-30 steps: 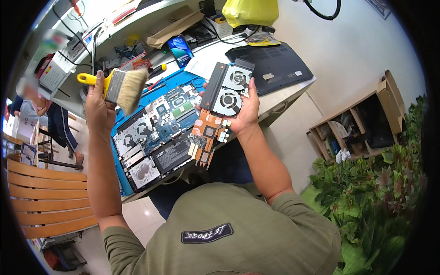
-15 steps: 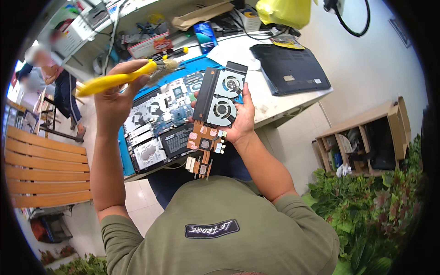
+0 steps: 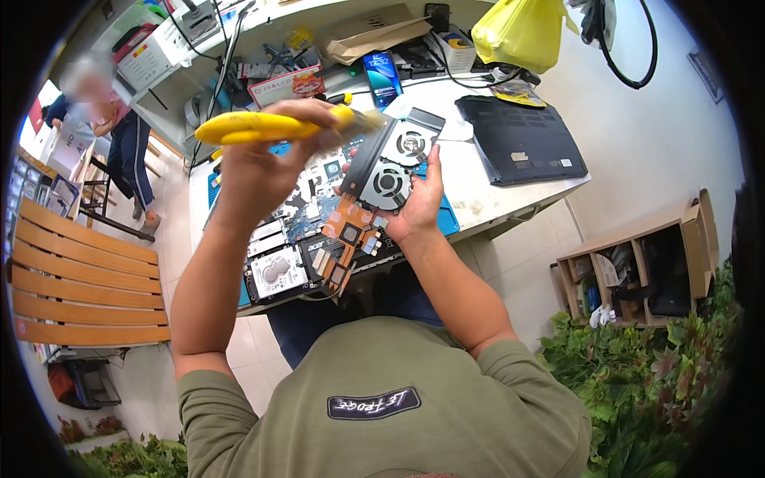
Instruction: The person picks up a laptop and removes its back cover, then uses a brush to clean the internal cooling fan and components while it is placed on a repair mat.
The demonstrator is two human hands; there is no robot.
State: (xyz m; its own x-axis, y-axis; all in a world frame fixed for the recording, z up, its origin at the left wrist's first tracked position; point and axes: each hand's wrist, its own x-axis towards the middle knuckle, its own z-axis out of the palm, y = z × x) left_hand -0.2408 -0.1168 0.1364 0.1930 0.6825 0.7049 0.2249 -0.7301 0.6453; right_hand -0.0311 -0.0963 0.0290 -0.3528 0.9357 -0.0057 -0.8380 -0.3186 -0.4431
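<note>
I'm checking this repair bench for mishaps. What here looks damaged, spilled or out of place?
Nothing looks spilled or broken. The opened laptop lies on the table with its insides bared, its black bottom cover set apart. The right hand holds the twin-fan cooling unit lifted off it; the left hand holds a yellow-handled brush to it.

Both arms are bent and lifted up, with the left hand [image 3: 267,163] closed in a fist and the right hand [image 3: 418,209] curled, fingers wrapped tight.
</note>
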